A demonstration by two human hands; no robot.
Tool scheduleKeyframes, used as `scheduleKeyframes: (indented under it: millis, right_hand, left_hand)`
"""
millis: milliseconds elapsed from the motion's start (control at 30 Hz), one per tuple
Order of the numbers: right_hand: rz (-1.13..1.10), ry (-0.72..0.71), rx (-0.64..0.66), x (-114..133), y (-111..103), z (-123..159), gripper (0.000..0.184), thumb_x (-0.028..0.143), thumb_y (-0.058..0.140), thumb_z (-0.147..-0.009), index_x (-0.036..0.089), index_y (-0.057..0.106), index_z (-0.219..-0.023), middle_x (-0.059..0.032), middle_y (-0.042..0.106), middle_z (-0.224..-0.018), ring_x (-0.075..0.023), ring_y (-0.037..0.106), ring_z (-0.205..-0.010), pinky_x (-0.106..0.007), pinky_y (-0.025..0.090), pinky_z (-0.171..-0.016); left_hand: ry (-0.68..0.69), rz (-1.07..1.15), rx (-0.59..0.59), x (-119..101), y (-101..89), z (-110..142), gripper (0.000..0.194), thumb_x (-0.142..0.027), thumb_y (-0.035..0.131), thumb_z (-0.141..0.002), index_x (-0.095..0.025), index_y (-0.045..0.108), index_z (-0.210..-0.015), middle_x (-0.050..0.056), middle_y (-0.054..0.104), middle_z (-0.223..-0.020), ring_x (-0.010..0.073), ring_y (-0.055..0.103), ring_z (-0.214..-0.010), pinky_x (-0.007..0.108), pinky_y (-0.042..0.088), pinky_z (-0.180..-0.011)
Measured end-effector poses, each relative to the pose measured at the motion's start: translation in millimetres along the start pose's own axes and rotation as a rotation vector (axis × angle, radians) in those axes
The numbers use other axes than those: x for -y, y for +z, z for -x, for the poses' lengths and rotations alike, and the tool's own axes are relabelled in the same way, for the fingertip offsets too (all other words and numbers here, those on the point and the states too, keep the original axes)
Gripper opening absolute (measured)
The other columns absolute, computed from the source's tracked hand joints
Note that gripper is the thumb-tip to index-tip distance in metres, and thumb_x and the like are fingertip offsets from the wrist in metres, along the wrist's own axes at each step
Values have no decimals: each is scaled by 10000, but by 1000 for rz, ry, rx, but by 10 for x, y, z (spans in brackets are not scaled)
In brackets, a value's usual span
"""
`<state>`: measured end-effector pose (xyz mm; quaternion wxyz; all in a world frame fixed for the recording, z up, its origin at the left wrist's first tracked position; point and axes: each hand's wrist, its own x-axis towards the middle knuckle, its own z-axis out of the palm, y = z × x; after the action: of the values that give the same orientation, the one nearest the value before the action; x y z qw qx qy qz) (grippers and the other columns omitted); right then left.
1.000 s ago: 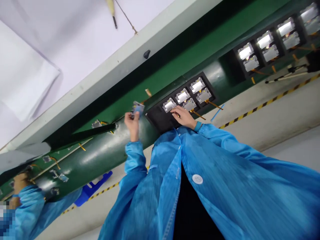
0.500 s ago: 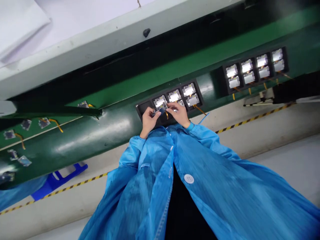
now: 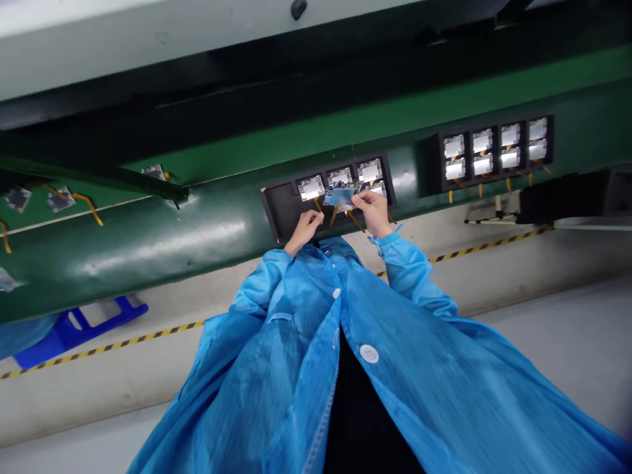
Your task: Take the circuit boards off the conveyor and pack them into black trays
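A black tray (image 3: 277,209) lies on the green conveyor belt (image 3: 162,230) right in front of me, with several small shiny modules with orange flex tails in its pockets. My right hand (image 3: 374,212) pinches a small bluish module (image 3: 340,196) and holds it over the tray's middle pockets. My left hand (image 3: 306,227) rests at the tray's near edge, fingers curled beside that module; whether it grips anything is hidden. Both arms wear blue coat sleeves.
A second black tray (image 3: 437,168) full of modules sits further right on the belt. Loose modules (image 3: 59,197) lie on the belt at the left. A blue plastic piece (image 3: 74,326) lies on the floor by a yellow-black stripe (image 3: 123,342). A dark block (image 3: 557,197) stands right.
My left hand came down from holding the module up at the left to the tray; the module now sits in my right hand's pinch over the pockets. The view swung right.
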<state>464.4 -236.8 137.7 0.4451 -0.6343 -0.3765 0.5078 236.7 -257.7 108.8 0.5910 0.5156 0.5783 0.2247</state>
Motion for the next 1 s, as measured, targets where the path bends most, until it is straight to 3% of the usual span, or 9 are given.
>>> scheduleKeyframes:
  millis: [67, 167, 267, 400, 500, 633, 767, 900, 1000]
  right_hand:
    - [-66, 80, 20, -42, -19, 8, 446, 513, 981, -649, 230, 643, -719, 28, 662, -711, -148, 621, -698, -303, 552, -720]
    - [-163, 235, 48, -79, 18, 32, 386, 383, 991, -626, 223, 646, -690, 33, 679, -701, -127, 626, -663, -281, 547, -700]
    - [-228, 395, 66, -78, 68, 25, 297, 248, 955, -668, 214, 663, -707, 35, 697, -703, -110, 648, -658, -247, 548, -695]
    - [-277, 560, 157, -46, 86, -40, 230, 182, 905, -767, 207, 676, -777, 40, 680, -673, -99, 643, -622, -217, 549, -651]
    - [-295, 625, 211, -32, 102, -95, 231, 164, 890, -806, 203, 663, -786, 39, 681, -673, -91, 623, -592, -196, 527, -586]
    - [-212, 630, 247, -59, 205, -150, 238, 159, 900, -803, 197, 665, -783, 29, 695, -680, -83, 610, -573, -176, 492, -525]
    - [123, 554, 232, -150, 373, -165, 273, 187, 941, -752, 188, 668, -727, 38, 627, -568, -80, 558, -502, -171, 416, -446]
    - [318, 469, 172, -259, 470, -154, 291, 225, 933, -738, 197, 647, -691, 53, 586, -504, -81, 509, -438, -185, 349, -397]
    - [347, 421, 146, -325, 477, -145, 279, 278, 911, -744, 208, 643, -713, 49, 633, -542, -86, 518, -440, -191, 366, -407]
  left_hand:
    - [-24, -174, 115, 60, 108, 2, 75, -286, 709, -986, -218, 737, -970, 70, 759, -1189, 287, 604, -1331, 458, 397, -1230]
    - [-47, -242, 171, 66, 218, -35, 188, -262, 765, -919, -221, 778, -1102, 102, 748, -1314, 342, 578, -1395, 525, 383, -1250]
    - [-23, -41, 207, 66, 242, -18, 200, -226, 752, -899, -186, 774, -1094, 110, 768, -1229, 295, 677, -1238, 467, 473, -1173]
    - [-105, 218, 355, 162, 133, 185, 90, -233, 760, -902, -154, 729, -933, 64, 750, -891, 187, 710, -827, 356, 585, -886]
    - [-242, 299, 214, 253, -38, 314, 120, -241, 740, -930, -168, 672, -863, 13, 676, -741, 138, 640, -667, 271, 555, -720]
    - [-223, 499, -59, 267, -181, 255, 141, -317, 672, -1012, -192, 654, -951, 48, 756, -975, 156, 725, -929, 253, 574, -855]
    - [-304, 691, 7, 182, -60, 39, 224, -399, 704, -1019, -205, 629, -1102, 84, 771, -1135, 195, 773, -1003, 334, 599, -950]
    - [-479, 620, -4, 133, 113, -93, 182, -268, 696, -1012, -191, 579, -1127, 64, 757, -895, 178, 760, -729, 337, 630, -819]
    - [-486, 513, 11, 139, 129, -81, 217, -241, 671, -1034, -197, 538, -1199, 27, 735, -799, 152, 713, -608, 296, 618, -714]
